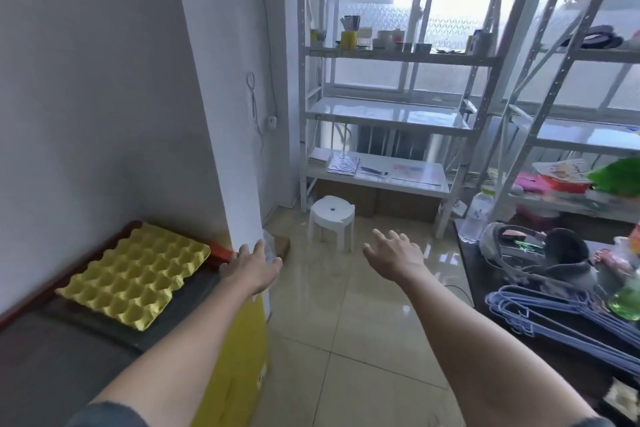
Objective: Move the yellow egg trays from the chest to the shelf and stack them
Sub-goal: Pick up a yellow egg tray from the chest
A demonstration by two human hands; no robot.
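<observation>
A yellow egg tray (133, 274) lies flat on the dark top of the chest (59, 357) at the lower left, against the wall. My left hand (252, 265) hovers just right of the tray, near the chest's far corner and the white pillar, fingers spread and holding nothing. My right hand (393, 253) reaches out over the tiled floor, open and empty. The white metal shelf (388, 116) stands at the back of the room, its middle board bare and glossy.
A white stool (331, 218) stands on the floor before the shelf. A yellow box (239, 364) leans beside the chest. At the right, a dark table (485, 295) carries blue hangers (554, 315), a bottle and clutter. Cardboard boxes sit under the shelf.
</observation>
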